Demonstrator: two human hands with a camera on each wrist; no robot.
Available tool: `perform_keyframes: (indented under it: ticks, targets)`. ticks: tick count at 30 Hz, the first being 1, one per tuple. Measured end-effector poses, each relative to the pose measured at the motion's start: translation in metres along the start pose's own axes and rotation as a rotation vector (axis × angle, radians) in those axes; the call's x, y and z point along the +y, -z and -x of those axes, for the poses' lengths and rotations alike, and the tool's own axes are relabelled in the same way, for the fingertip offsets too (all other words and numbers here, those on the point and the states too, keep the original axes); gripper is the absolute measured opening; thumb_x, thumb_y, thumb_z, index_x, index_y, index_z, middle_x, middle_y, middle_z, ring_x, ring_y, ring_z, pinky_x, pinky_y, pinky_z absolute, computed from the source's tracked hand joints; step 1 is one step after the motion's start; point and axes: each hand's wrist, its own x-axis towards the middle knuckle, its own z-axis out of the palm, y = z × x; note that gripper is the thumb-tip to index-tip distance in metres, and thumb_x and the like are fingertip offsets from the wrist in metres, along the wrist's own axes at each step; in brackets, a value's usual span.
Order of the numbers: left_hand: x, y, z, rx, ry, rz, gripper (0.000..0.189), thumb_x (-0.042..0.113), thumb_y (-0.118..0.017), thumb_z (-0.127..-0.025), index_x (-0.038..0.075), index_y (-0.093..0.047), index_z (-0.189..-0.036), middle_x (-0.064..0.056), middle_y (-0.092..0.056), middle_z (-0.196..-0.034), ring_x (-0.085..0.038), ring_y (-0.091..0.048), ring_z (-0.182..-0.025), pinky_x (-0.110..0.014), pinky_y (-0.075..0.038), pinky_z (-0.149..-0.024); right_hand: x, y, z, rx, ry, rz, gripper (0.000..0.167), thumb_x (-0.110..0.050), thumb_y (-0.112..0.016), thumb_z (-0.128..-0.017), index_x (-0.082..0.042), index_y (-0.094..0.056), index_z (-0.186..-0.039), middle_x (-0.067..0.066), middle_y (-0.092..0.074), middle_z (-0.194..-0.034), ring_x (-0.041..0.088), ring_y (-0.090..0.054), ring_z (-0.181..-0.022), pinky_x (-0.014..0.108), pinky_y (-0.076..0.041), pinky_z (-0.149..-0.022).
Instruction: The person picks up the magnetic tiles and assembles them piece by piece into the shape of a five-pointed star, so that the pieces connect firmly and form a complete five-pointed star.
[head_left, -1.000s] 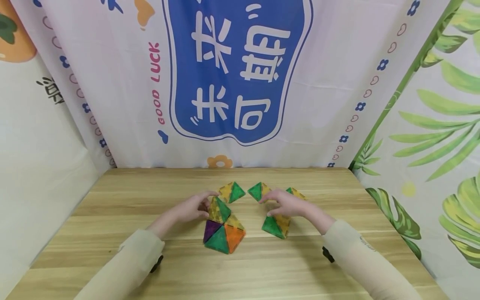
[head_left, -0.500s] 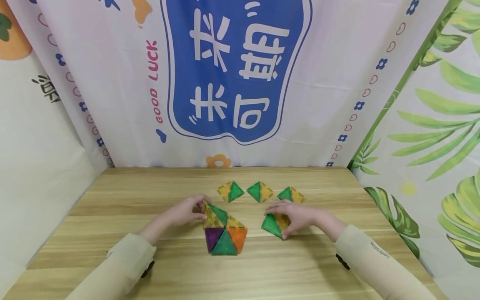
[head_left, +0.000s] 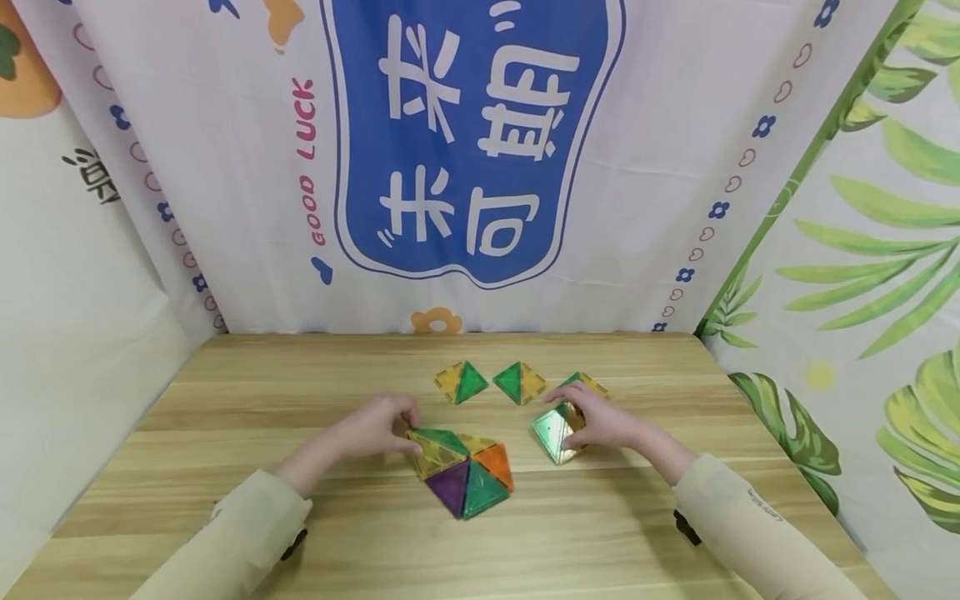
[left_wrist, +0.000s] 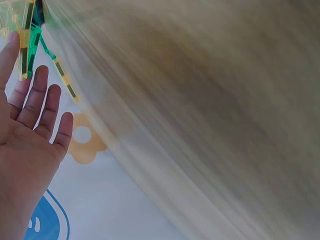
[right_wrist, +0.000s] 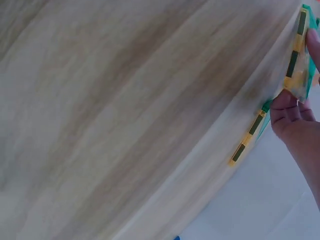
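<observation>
My left hand (head_left: 375,429) pinches the left edge of a joined cluster of translucent triangular magnetic tiles (head_left: 450,486), in yellow, green, purple and orange. In the left wrist view the thumb lies on a yellow tile (left_wrist: 24,40), with the other fingers fairly straight. To the right, my right hand (head_left: 602,419) grips a green and yellow pair of magnetic tiles (head_left: 551,435) between thumb and fingers. That pair is tilted, its green face shining with reflected light. The right wrist view shows its yellow edge (right_wrist: 295,52); the fingers partly cover it.
Behind the hands stand three green and yellow tile pairs in a row: a left pair (head_left: 461,382), a middle pair (head_left: 519,382) and a right pair (head_left: 592,384), partly covered by the right hand. A printed curtain (head_left: 262,208) borders the wooden table (head_left: 300,533) at the back.
The cluster has turned counterclockwise and shifted slightly right, with my left hand on it. My right hand, first above the green and yellow pair, now grips it and has tilted it.
</observation>
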Motion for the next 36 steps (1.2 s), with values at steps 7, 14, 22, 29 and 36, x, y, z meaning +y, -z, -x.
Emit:
perform_keyframes:
  ticks: [7, 14, 22, 29, 36]
  targets:
    - [0.003, -0.004, -0.002, -0.023, -0.078, -0.031, 0.029, 0.036, -0.08, -0.071, 0.019, -0.063, -0.087, 0.012, -0.062, -0.089, -0.008, -0.058, -0.089, -0.034, -0.051, -0.084, 0.007, 0.009, -0.005, 0.049, -0.11, -0.242, 0.061, -0.007, -0.075, -0.079, -0.002, -0.045, -0.132, 0.016, -0.05, -0.121, 0.019, -0.048, -0.091, 0.028, -0.046, -0.076]
    - [0.012, -0.008, -0.004, -0.097, -0.079, -0.001, 0.027, 0.042, -0.076, -0.076, 0.021, -0.065, -0.089, 0.013, -0.062, -0.09, -0.006, -0.057, -0.09, -0.033, -0.049, -0.086, -0.001, 0.011, -0.008, 0.09, -0.243, -0.362, 0.044, -0.011, -0.072, -0.083, -0.001, -0.055, -0.122, 0.011, -0.058, -0.104, 0.019, -0.056, -0.093, 0.026, -0.051, -0.079]
    - [0.023, -0.002, -0.021, -0.133, -0.071, 0.066, 0.009, 0.032, -0.068, -0.087, 0.023, -0.065, -0.088, 0.013, -0.062, -0.088, -0.009, -0.059, -0.088, -0.033, -0.051, -0.083, -0.018, 0.012, -0.024, 0.156, -0.26, -0.453, 0.036, -0.015, -0.071, -0.084, -0.002, -0.06, -0.116, 0.011, -0.062, -0.102, 0.017, -0.061, -0.091, 0.026, -0.053, -0.078]
    - [0.038, 0.007, -0.055, -0.069, -0.044, 0.088, 0.029, 0.02, -0.065, -0.089, 0.003, -0.062, -0.113, -0.005, -0.066, -0.102, -0.021, -0.06, -0.101, -0.045, -0.048, -0.091, -0.047, 0.012, -0.043, 0.158, -0.171, -0.492, 0.034, -0.012, -0.065, -0.089, 0.0, -0.058, -0.12, 0.015, -0.062, -0.112, 0.021, -0.062, -0.097, 0.031, -0.054, -0.081]
    - [0.052, 0.004, -0.078, -0.084, 0.006, 0.095, 0.036, 0.025, -0.063, -0.091, 0.01, -0.058, -0.124, -0.002, -0.066, -0.106, -0.02, -0.061, -0.101, -0.039, -0.049, -0.091, -0.066, 0.003, -0.06, 0.126, -0.115, -0.551, 0.036, -0.008, -0.062, -0.091, -0.003, -0.056, -0.126, 0.015, -0.057, -0.119, 0.025, -0.058, -0.11, 0.033, -0.051, -0.091]
